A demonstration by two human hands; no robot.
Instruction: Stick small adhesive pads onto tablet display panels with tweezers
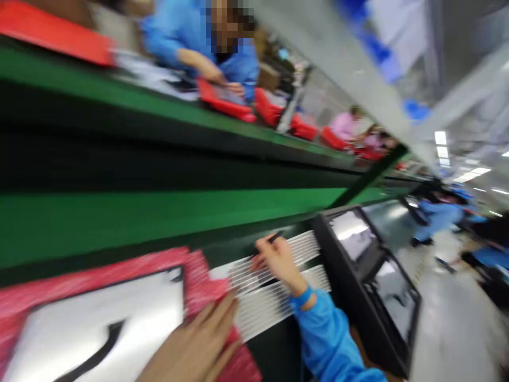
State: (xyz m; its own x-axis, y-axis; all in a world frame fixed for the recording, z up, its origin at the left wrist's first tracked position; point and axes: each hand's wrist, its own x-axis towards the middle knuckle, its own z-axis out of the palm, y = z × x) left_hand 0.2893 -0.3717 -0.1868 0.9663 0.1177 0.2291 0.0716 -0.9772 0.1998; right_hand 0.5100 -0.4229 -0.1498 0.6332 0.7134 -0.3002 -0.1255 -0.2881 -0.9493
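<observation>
My left hand [194, 342] lies with its fingers stretched out on the right edge of a shiny silver panel [115, 307] and the red wrapping [194, 281] under it. A curved black strip [99, 353] rests on the panel. Farther right, my right hand [278, 260], with a blue band at the wrist, is closed round a dark thin tool [275, 237], blurred by motion. It is over white sheets with rows of strips [264, 310].
A black tray [345, 276] with two shiny panels stands right of the sheets. Behind is a green ledge [159, 212]. Across the line a person in blue [170, 32] handles a red-wrapped item [225, 103]. More people are farther right.
</observation>
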